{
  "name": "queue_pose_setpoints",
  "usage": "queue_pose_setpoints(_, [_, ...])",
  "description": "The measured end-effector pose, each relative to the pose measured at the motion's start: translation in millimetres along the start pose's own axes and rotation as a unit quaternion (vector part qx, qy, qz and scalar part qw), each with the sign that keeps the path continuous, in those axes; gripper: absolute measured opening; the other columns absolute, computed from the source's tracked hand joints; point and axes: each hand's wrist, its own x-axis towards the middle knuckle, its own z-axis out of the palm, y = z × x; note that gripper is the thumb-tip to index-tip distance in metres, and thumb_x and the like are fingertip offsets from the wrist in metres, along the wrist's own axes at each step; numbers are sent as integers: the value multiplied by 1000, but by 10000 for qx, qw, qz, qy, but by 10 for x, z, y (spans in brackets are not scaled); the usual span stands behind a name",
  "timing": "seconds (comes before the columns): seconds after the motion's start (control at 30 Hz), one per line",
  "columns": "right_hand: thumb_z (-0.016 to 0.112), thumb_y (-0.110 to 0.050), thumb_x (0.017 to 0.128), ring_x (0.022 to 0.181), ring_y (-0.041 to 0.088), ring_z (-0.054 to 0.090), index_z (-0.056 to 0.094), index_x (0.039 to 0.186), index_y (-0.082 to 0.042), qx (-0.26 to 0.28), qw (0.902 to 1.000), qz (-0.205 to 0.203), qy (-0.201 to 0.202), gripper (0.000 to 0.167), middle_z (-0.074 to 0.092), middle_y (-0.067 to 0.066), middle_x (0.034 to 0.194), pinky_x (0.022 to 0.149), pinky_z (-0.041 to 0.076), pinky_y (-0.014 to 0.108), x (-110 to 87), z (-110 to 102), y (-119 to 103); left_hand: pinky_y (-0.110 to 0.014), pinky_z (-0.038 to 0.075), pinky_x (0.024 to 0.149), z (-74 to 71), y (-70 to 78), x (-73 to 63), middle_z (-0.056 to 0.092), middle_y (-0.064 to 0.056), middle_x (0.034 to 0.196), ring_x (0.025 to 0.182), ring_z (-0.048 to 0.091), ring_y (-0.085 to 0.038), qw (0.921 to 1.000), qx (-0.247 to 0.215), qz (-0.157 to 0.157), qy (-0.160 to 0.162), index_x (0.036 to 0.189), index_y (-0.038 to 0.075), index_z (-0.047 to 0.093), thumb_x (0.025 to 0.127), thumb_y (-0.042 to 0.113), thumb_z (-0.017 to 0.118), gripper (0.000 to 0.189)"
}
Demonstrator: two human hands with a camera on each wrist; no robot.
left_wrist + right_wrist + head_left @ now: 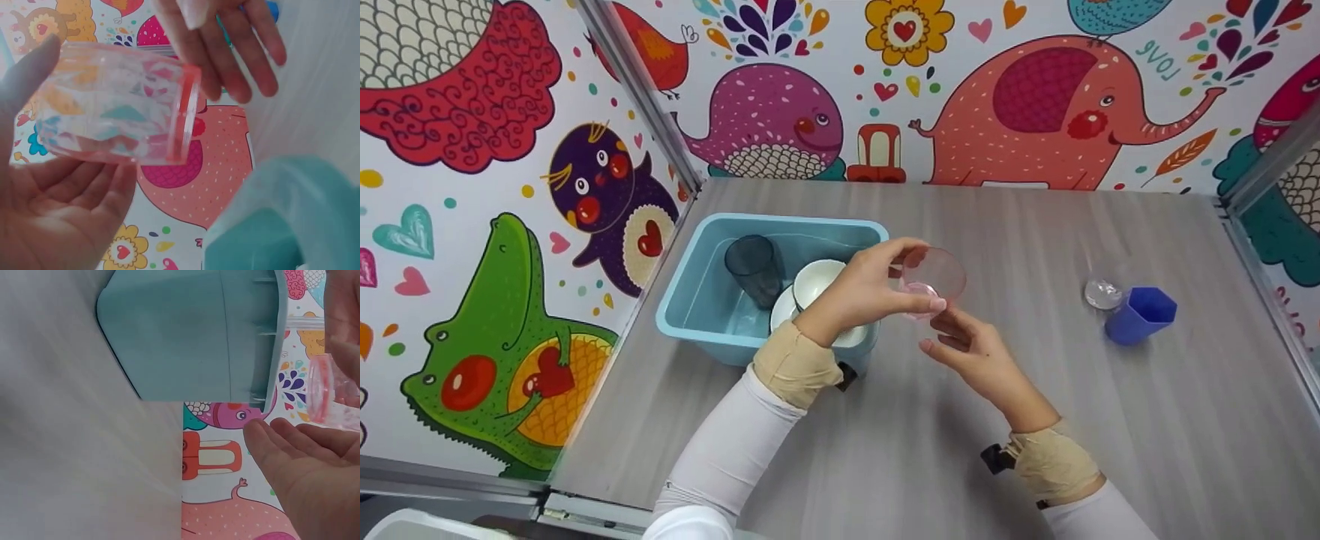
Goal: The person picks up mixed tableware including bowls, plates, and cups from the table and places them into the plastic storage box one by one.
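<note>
A see-through pink cup (946,271) is held by my left hand (870,289), beside the right rim of the blue-green tub (712,337). In the left wrist view the cup (112,107) lies on its side, thumb on one side and fingers on the other. Its thick pink end points toward my right hand (979,360). The right hand's fingers are loosely extended, fingertips right by that end, gripping nothing. In the right wrist view, the right palm (315,467) shows beneath the cup (320,391).
Inside the tub are a dark grey tumbler (754,274) and white bowls (816,281). A blue six-sided cup (1136,322) and a clear glass (1102,294) stand close together at the right of the table (885,450). Patterned walls enclose the back and sides.
</note>
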Motion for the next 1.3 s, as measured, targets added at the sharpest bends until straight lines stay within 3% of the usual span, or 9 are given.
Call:
queue_pose_setpoints(0.27, [71,-31,95,135,35,55,46,149,1,-121,9999,60,25,67,54,19,148,109,46,46,110,234,27,-39,50,107,-107,-28,-26,59,2,140,125,55,-16,9994,54,70,325,143,25,53,75,48,86,79])
queue_pose_setpoints(0.5, [68,-28,98,130,36,59,49,146,3,-52,9999,-131,61,61,59,23,141,107,47,48,188,397,-1,-43,49,109,-193,-64,-47,58,-1,143,127,56,-20,9987,142,89,476,144,23,52,76,49,85,80])
queue_pose_setpoints(0.9, [66,-31,99,126,31,63,55,142,2,308,9994,140,23,56,63,17,138,107,48,49,368,552,-108,-44,51,106,-383,-176,-35,57,-1,143,126,58,-27,9960,307,-249,802,145,24,50,76,52,85,83])
queue_pose_setpoints(1.03, [67,-32,98,124,28,65,57,140,0,243,9995,221,4,54,65,17,136,106,49,48,427,612,-144,-42,53,103,-470,-241,-38,58,0,140,123,58,-23,9936,313,-402,1008,145,25,50,76,53,85,82])
queue_pose_setpoints(1.3, [66,-26,98,108,17,69,67,131,-4,274,9986,446,-28,40,75,10,116,103,53,46,468,657,-203,-42,50,107,-633,-362,-77,55,-3,145,127,56,-23,9898,217,-606,1272,148,23,47,78,52,83,84])
